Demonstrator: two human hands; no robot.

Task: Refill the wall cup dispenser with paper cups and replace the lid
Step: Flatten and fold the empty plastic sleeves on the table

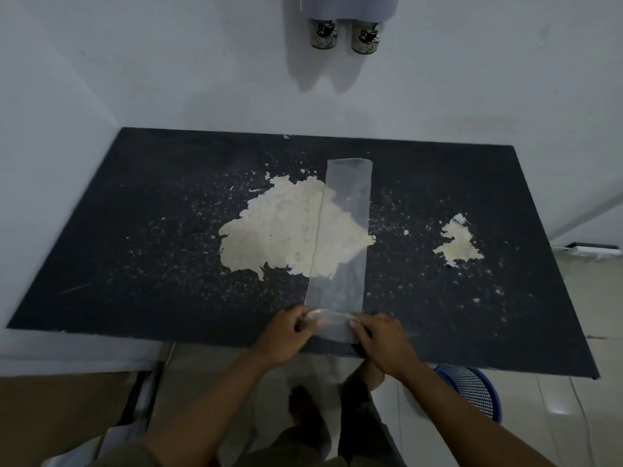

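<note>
Dispenser top out of frame

Dark surface filling the middle of the frame, its black coating flaking away: one large pale worn patch showing at centre, a smaller pale patch lying toward the right, white flecks scattered around both. White wall rising behind, across the upper frame. Blue perforated basket standing on the tiled floor at lower right, partly under the surface's edge. Brown cardboard lying at lower left.
</note>
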